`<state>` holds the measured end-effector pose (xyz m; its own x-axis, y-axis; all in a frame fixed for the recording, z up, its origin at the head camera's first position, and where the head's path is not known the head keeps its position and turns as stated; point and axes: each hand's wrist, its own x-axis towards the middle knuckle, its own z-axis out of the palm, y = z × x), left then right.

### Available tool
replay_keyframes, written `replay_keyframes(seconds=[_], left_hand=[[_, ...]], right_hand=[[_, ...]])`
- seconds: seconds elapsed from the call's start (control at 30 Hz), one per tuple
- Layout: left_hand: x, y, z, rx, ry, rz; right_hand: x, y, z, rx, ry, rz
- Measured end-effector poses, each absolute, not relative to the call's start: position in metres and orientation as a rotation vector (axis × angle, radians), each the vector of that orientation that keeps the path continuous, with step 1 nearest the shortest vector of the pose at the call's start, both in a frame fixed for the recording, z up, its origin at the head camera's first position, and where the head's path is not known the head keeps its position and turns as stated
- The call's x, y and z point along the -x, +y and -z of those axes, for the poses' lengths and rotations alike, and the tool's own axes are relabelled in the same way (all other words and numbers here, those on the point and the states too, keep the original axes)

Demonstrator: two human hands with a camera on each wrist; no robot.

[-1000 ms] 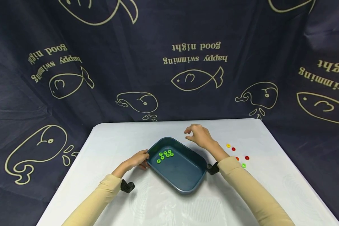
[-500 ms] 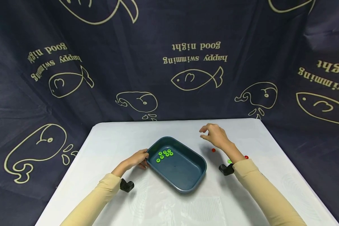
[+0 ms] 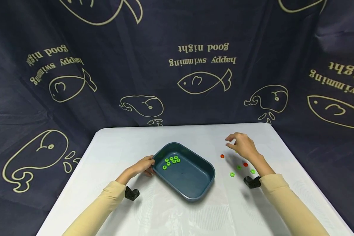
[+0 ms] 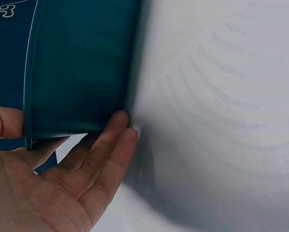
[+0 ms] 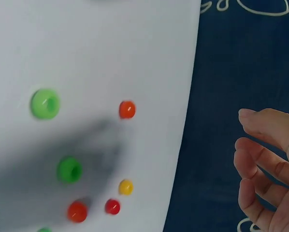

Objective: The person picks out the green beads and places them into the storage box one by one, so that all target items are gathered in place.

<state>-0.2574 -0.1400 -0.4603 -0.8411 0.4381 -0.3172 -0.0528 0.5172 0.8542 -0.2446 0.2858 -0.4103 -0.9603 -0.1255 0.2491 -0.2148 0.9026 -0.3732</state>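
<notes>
A dark teal plastic box [image 3: 191, 185] sits at an angle on the white table, with several green beads [image 3: 164, 167] grouped at its far left end. My left hand [image 3: 142, 166] grips the box's left rim; in the left wrist view the thumb [image 4: 7, 122] is over the rim and the fingers [image 4: 103, 159] lie along the outer wall. Over the right side of the table hovers my right hand [image 3: 242, 145], fingers loosely bent, thumb apart, holding nothing. Beneath and near it lie an orange bead [image 5: 127, 109], green beads [image 5: 39, 103], a yellow bead [image 5: 126, 187] and red beads [image 5: 112, 207].
The white table [image 3: 124, 141] extends around the box on all sides. Behind it hangs a dark blue curtain [image 3: 177, 111] with fish and whale drawings. A black wrist mount [image 3: 131, 194] shows below the left wrist, and another [image 3: 251, 182] below the right.
My right hand has moved right, away from above the box's far edge to over the loose beads. More beads show beside the box now. The left hand and box stay put.
</notes>
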Motion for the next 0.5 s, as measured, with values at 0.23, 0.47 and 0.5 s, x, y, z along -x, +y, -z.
replay_keyframes(seconds=[0.23, 0.47, 0.5], left_hand=[[0.257, -0.140, 0.460, -0.320, 2.261, -1.298], [0.259, -0.141, 0.462, -0.323, 2.260, -1.288], [0.260, -0.141, 0.462, -0.315, 2.260, -1.290]], right_hand=[[0.229, 0.311, 0.421, -0.163, -2.865, -0.612], [0.211, 0.334, 0.436, -0.073, -2.876, -0.617], [0.209, 0.337, 0.438, -0.066, -2.878, -0.615]])
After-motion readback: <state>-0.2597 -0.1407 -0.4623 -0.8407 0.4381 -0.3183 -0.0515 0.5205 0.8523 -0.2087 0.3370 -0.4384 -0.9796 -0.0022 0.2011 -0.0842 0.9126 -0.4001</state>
